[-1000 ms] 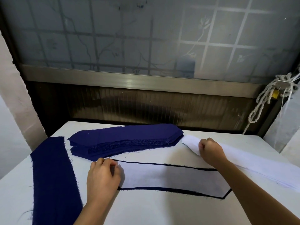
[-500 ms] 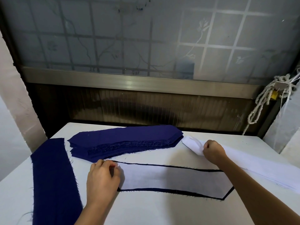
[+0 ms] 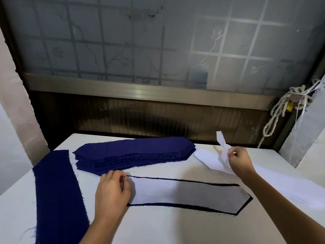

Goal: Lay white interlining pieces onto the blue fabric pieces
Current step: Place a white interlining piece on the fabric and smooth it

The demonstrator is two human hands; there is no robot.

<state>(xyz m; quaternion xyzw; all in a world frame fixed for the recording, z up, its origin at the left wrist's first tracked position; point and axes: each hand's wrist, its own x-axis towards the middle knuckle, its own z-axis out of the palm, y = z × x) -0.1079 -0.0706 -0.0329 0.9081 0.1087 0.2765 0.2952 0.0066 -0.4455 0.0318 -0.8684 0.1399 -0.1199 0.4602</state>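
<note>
A white interlining piece [image 3: 184, 195] lies on a blue fabric piece [image 3: 182, 206] in the middle of the table, only a thin dark border showing around it. My left hand [image 3: 111, 192] rests on its left end with fingers curled. My right hand [image 3: 240, 160] pinches the end of another white interlining strip [image 3: 222, 145] and holds it lifted above the stack of white interlining [image 3: 290, 184] at the right. A stack of blue fabric pieces [image 3: 133, 153] sits behind the covered piece.
A long blue piece [image 3: 56, 194] lies along the left of the white table [image 3: 175, 229]. Behind the table stand a dark panel and a frosted window [image 3: 158, 41]. A knotted rope [image 3: 279, 111] hangs at the right.
My right hand has moved right and up, raising the end of a white strip off the white stack. My left hand has stayed on the left end of the covered piece.
</note>
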